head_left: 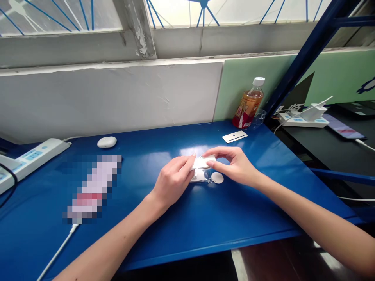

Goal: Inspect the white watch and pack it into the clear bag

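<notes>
Between both hands is a small, flat white piece (203, 161) whose kind I cannot make out. My left hand (175, 177) grips its left end, thumb and fingers pressed together. On the right end, the thumb and index finger of my right hand (234, 164) pinch it. Just below lies a small clear plastic packet (199, 176) with something white inside, partly covered by my left hand. A round white disc (217, 178) rests beside the packet, under my right thumb's side. Farther back on the table is a white card (234, 136) with a dark stripe.
On the blue table (205, 222) lie a blurred-out phone (93, 189) with a white cable and a white earbud case (107, 142). A power strip (35, 160) is at left. A drink bottle (249, 103) stands at the back right, near a blue metal post (304, 58).
</notes>
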A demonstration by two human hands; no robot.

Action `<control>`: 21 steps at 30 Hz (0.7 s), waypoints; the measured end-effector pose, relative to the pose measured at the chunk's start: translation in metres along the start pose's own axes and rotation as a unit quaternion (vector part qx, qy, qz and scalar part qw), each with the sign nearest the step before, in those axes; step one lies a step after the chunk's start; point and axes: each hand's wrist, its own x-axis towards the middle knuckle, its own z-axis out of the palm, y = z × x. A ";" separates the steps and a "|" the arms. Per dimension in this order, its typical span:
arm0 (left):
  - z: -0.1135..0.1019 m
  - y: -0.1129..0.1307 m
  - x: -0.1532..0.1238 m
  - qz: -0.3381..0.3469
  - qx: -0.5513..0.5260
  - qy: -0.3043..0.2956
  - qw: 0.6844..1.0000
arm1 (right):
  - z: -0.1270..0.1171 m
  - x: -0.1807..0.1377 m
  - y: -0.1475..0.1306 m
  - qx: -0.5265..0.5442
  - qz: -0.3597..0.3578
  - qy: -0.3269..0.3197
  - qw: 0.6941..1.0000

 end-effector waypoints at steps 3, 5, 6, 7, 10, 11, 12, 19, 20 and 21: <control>0.001 -0.001 -0.001 -0.002 -0.007 -0.004 1.000 | 0.001 -0.001 -0.001 -0.011 0.001 -0.001 1.000; 0.002 -0.001 -0.002 -0.025 -0.026 -0.021 0.999 | 0.000 -0.001 -0.001 -0.011 -0.009 -0.009 1.000; 0.001 -0.001 -0.003 -0.042 -0.040 -0.034 0.998 | -0.001 -0.001 0.000 -0.012 -0.013 -0.011 1.000; 0.001 -0.001 -0.003 -0.058 -0.056 -0.049 0.996 | -0.003 -0.001 0.001 -0.016 -0.016 -0.012 1.000; -0.002 -0.003 -0.003 -0.097 -0.092 -0.099 0.986 | -0.009 0.001 0.005 -0.039 -0.013 0.005 0.999; -0.003 -0.004 -0.002 -0.103 -0.097 -0.116 0.983 | -0.011 0.002 0.006 -0.047 -0.010 0.015 0.999; -0.004 -0.005 -0.002 -0.102 -0.098 -0.137 0.980 | -0.014 0.003 0.007 -0.055 -0.007 0.024 0.998; -0.007 -0.005 0.000 -0.095 -0.095 -0.236 0.963 | -0.027 0.007 0.010 -0.179 0.005 0.055 0.982; -0.007 -0.004 0.001 -0.096 -0.104 -0.232 0.962 | -0.028 0.006 0.011 -0.208 0.010 0.063 0.976; -0.007 -0.004 0.002 -0.096 -0.110 -0.234 0.961 | -0.028 0.006 0.012 -0.232 0.014 0.063 0.970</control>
